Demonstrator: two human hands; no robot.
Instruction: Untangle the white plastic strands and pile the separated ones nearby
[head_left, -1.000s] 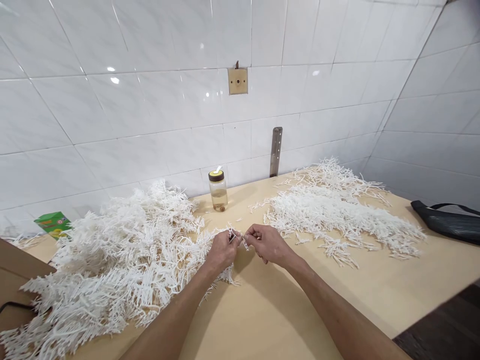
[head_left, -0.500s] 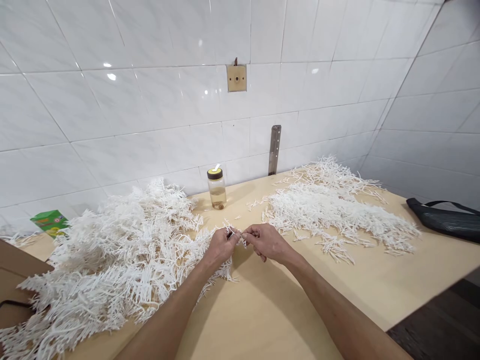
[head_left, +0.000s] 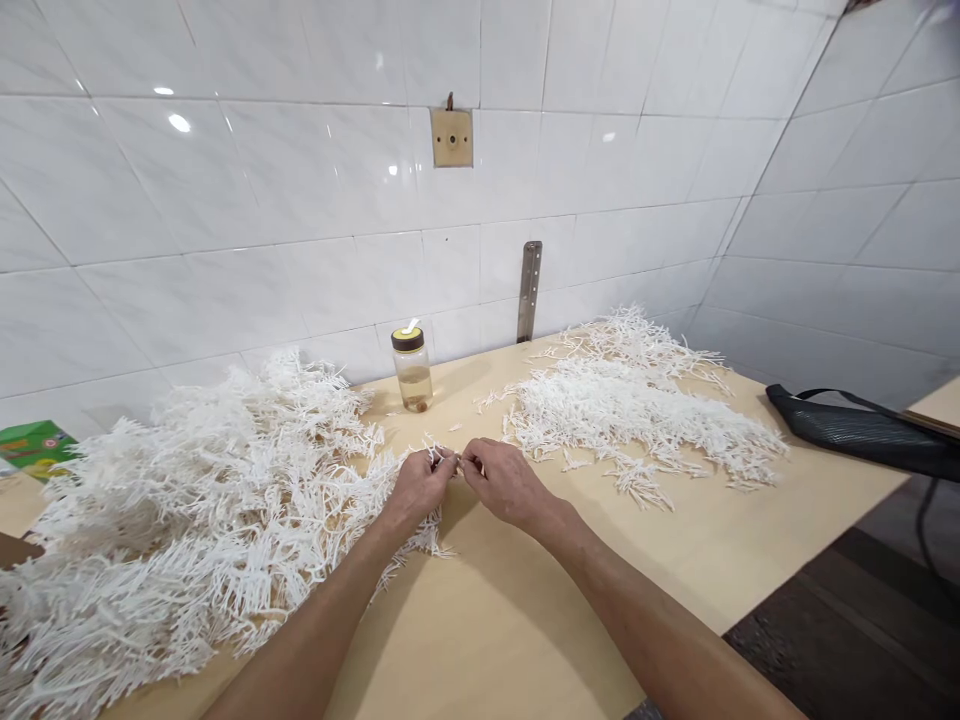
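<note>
My left hand (head_left: 420,484) is closed on a small white branched piece (head_left: 433,450) at the right edge of the large white pile (head_left: 247,500). Fingertip to fingertip with it, my right hand (head_left: 506,482) is pinched together; whatever lies between its fingers is too small to make out. Both hands are just above the table. To the right lies a second, flatter pile of white branched pieces (head_left: 622,410), not touched by either hand.
A jar (head_left: 415,385) with yellowish liquid and a dark-rimmed lid stands behind my hands. A metal strip (head_left: 529,292) leans at the tiled wall. A green box (head_left: 37,448) is far left, a black bag (head_left: 862,432) far right. The wooden table (head_left: 480,640) ends at lower right.
The view has turned slightly right, so things appear further left. My right fingers have closed in nearer to my left fingertips, and the white bit between them shows less.
</note>
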